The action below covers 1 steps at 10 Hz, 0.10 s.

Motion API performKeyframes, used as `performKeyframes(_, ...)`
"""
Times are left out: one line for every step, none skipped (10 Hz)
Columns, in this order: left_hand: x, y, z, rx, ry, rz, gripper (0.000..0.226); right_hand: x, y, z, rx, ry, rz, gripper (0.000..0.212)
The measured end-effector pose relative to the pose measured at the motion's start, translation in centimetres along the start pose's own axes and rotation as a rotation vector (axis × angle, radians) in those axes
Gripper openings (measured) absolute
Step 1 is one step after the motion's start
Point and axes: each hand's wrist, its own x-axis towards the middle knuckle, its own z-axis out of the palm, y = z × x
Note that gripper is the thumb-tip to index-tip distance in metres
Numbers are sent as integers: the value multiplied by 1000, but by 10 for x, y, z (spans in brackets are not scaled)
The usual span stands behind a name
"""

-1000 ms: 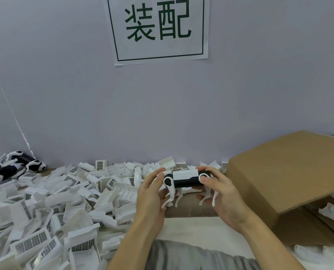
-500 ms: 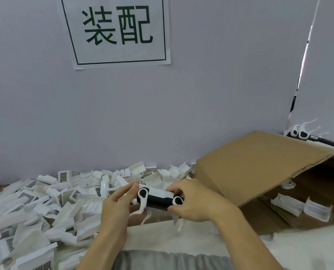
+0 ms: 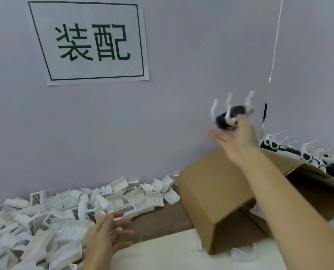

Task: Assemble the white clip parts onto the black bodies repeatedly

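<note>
At right of frame, the right hand (image 3: pixel 234 141), fingers spread, barely touches the blurred black body (image 3: pixel 229 118); it may miss the finished pile (image 3: pixel 308 154). The left hand (image 3: pixel 107 238) is spread, empty.

The right hand (image 3: pixel 238 141) has left the spot in front of the body, where both hands held the assembled body (image 3: pixel 230 117), and now reaches up and to the right above the cardboard box (image 3: pixel 211 191). The body, white clips pointing up, is blurred at the right fingertips; whether the fingers still touch it cannot be told. The left hand (image 3: pixel 107 238) has released the body and now hovers with fingers spread beside the pile of white parts (image 3: pixel 45 217).
</note>
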Motion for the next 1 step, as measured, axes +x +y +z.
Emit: performKeyframes(3,-5,3,39,-13,6,28,11,-12,-6,-264,74,0,13)
